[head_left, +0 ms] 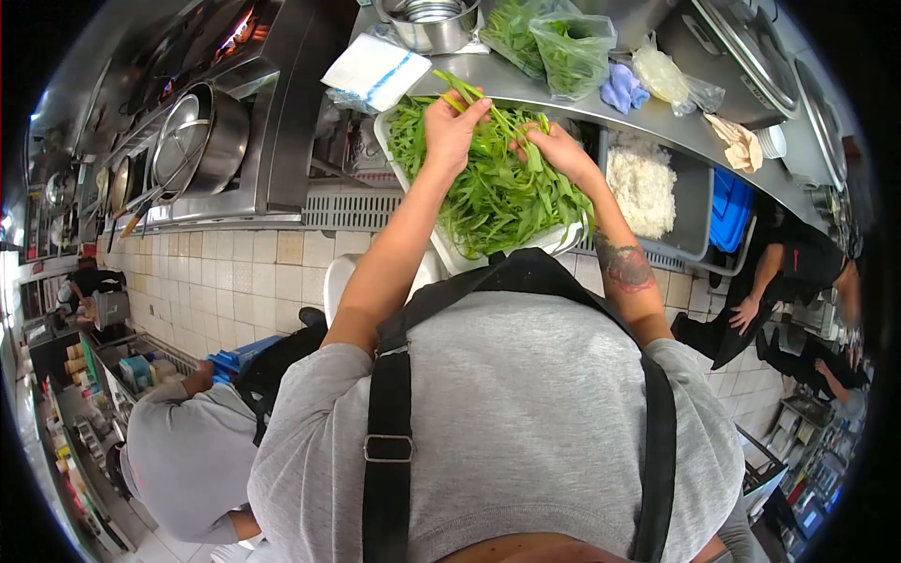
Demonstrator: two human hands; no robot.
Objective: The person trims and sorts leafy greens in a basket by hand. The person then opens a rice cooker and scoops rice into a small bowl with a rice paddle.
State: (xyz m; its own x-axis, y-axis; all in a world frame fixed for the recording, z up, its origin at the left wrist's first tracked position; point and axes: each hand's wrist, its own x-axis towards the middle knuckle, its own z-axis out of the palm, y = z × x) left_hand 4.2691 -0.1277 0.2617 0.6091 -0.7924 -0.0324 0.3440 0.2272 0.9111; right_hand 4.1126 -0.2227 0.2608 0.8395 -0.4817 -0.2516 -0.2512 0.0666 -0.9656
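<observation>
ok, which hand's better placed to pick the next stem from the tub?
Right hand, probably: it sits over the leafy heap, while the left hand pinches the stems nearer the tub's far edge. Both are occupied, so it must free up first.

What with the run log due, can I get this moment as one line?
left hand: on green stems | right hand: same | beneath: leafy greens, white tub | beside: grey bin

A steel counter (511, 84) carries a metal pot (432, 36), bagged greens (572, 54) — and a crumpled blue cloth (623, 88).

Head view — looking forward; steeply down, close.
</observation>
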